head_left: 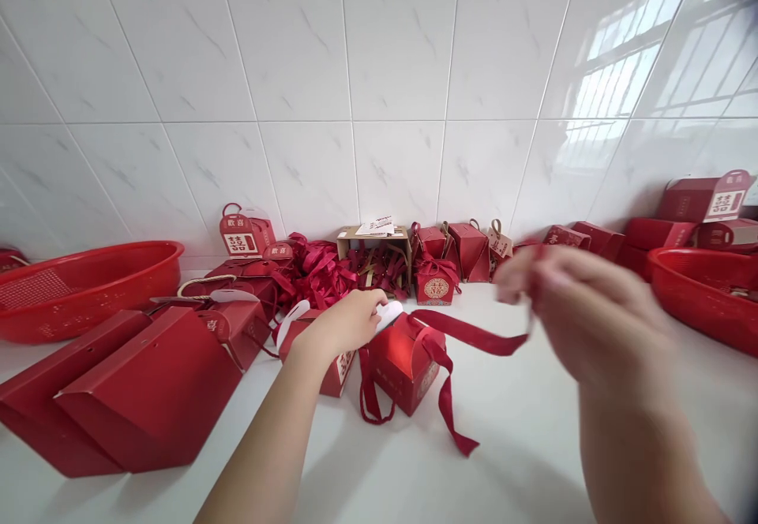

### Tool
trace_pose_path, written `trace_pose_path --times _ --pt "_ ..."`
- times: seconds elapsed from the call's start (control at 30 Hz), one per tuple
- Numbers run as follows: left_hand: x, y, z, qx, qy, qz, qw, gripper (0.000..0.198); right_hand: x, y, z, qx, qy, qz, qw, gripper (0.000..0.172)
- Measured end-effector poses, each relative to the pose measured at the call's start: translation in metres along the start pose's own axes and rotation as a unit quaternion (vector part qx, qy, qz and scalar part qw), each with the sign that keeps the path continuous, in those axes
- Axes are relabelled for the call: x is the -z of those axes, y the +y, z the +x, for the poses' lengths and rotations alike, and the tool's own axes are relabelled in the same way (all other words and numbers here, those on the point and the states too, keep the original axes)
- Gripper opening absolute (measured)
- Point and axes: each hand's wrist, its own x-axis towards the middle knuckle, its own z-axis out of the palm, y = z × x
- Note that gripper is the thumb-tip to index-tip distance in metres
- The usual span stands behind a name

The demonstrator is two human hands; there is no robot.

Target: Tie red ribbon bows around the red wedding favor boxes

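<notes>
A small red gift box (394,358) stands on the white tabletop, with a dark red ribbon (474,333) at its top. One ribbon tail hangs down its front onto the table, and a loop droops at its left side. My right hand (598,311), blurred by motion, pinches the ribbon's far end, which stretches out to the right of the box. My left hand (349,320) is closed at the box's upper left, beside a white flap (388,316); what its fingers grip is hidden. Beneath that hand, another red box (336,378) is partly covered.
Large red boxes (159,382) stand at left, before a red plastic basket (88,287). Along the tiled wall lie a ribbon heap (320,271), an open carton (408,249) of ribbons and several small red boxes (469,252). Another red basket (704,295) is at right.
</notes>
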Motion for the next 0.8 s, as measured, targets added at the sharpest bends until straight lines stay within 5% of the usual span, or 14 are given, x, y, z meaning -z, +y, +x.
trace_pose_path --times 0.1,0.2,0.37,0.8 --pt "-0.002 -0.004 0.003 -0.006 0.011 -0.005 1.0 0.032 -0.039 0.024 0.021 -0.125 -0.156 -0.086 0.976 0.031" --pt "-0.002 -0.003 0.003 -0.013 0.003 -0.008 1.0 0.032 -0.067 0.062 0.03 -0.154 -0.26 -0.193 0.934 0.035" --pt "-0.001 0.004 -0.002 -0.021 -0.02 -0.018 0.999 0.034 -0.084 0.101 0.026 -0.144 -0.28 -0.21 0.926 0.03" --pt "0.0 0.012 -0.007 -0.039 -0.061 -0.058 0.996 0.025 -0.078 0.094 0.026 -0.161 -0.341 -0.145 0.915 0.025"
